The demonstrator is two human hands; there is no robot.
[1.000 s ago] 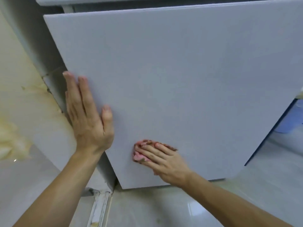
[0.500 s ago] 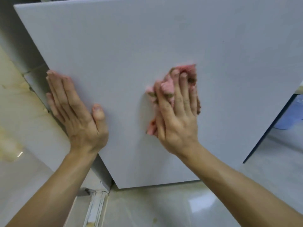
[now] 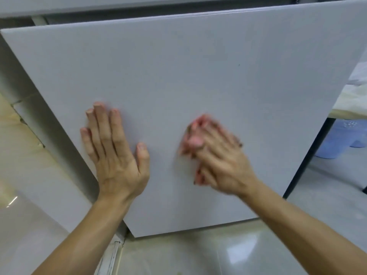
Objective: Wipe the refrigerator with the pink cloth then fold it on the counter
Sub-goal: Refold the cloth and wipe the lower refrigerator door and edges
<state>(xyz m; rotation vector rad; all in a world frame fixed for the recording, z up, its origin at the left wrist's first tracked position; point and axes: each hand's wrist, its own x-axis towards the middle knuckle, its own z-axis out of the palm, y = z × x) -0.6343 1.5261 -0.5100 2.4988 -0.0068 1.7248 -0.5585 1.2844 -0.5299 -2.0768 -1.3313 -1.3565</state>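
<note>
Lower centre on the refrigerator door [image 3: 198, 66], the blurred right hand [image 3: 220, 161] has swept back down since half a second ago, and the left hand [image 3: 117, 155] has slid in from the door's left edge. Wiping continues; folding has not begun. Right fingers [image 3: 216, 135] lie fairly straight, pressing the bunched pink cloth [image 3: 186, 135] to the door. Left fingers rest flat, holding nothing.

Glossy pale floor [image 3: 228, 253], blue stool [image 3: 341, 139]

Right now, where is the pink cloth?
In the head view, the pink cloth is pressed to the grey refrigerator door under the right hand, right of centre. The left hand lies flat on the door to its left, apart from it.
</note>
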